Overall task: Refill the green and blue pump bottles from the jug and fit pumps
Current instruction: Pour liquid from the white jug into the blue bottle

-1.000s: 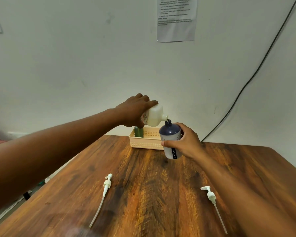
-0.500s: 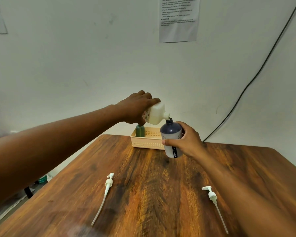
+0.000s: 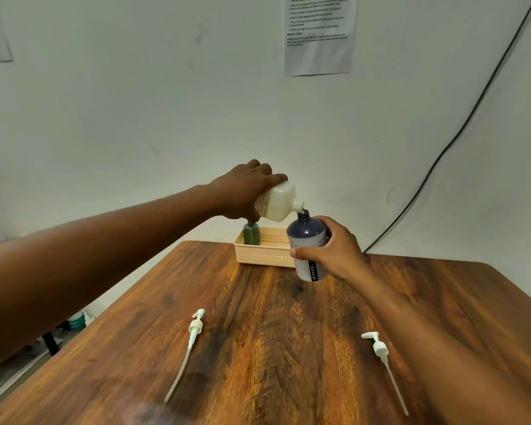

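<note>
Your left hand (image 3: 242,191): grip clamped on white jug (image 3: 278,204), tipped on side, spout down-right, just above open neck of blue pump bottle (image 3: 307,245). Your right hand (image 3: 334,253): grip clamped round blue pump bottle, held tilted, lifted off table (image 3: 288,348). Green pump bottle (image 3: 252,234) upright in left end of beige basket (image 3: 264,256) at table's far edge. Two white pumps flat on table, well apart: left pump (image 3: 193,332), right pump (image 3: 377,348), tubes pointing toward you.
</note>
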